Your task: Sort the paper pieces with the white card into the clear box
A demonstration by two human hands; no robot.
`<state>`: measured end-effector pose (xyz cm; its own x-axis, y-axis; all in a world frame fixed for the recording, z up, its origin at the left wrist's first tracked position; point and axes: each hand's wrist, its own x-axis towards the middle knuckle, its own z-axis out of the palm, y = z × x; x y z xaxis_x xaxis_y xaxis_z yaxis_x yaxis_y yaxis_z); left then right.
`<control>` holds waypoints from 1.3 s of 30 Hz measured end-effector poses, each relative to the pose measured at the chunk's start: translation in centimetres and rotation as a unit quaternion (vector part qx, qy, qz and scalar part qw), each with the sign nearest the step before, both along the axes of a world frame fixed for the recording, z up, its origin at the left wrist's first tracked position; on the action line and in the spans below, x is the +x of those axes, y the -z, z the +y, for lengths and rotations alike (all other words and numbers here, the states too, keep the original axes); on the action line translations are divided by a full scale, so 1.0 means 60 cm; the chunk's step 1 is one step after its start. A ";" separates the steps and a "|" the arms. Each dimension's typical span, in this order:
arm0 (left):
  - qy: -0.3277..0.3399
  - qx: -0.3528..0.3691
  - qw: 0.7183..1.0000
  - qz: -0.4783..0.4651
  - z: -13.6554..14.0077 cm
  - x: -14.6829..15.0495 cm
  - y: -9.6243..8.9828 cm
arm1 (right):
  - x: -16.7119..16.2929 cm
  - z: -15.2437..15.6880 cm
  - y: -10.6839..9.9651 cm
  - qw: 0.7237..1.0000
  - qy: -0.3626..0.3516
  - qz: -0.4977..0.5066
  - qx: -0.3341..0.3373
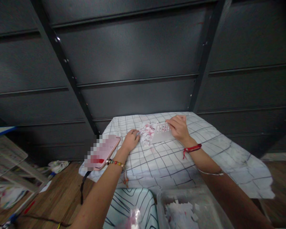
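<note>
A white plastic basket with holes in its wall stands tilted on the checked cloth, and my right hand grips its upper edge. Torn paper scraps, white with some pink and red, lie heaped at the basket's left side. Whether the scraps are partly inside it, I cannot tell. My left hand rests on the cloth with fingers stretched out, the tips touching the left edge of the heap.
The checked cloth covers a low table against a dark metal panel wall. A pink-cased phone lies left. In front are a clear plastic bin with torn paper and a patterned pale cushion. A shelf stands left.
</note>
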<state>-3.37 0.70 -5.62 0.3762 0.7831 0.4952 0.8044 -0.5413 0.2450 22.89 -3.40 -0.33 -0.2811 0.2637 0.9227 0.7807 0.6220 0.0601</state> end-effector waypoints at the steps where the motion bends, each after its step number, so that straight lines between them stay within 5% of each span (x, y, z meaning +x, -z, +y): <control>1: 0.001 0.000 1.000 0.000 0.000 0.000 0.000 | 0.000 0.000 0.000 1.000 -0.001 -0.003 -0.001; 39: 0.003 0.001 1.000 0.004 -0.002 0.002 -0.002 | 0.002 0.003 0.005 0.997 0.077 -0.011 0.003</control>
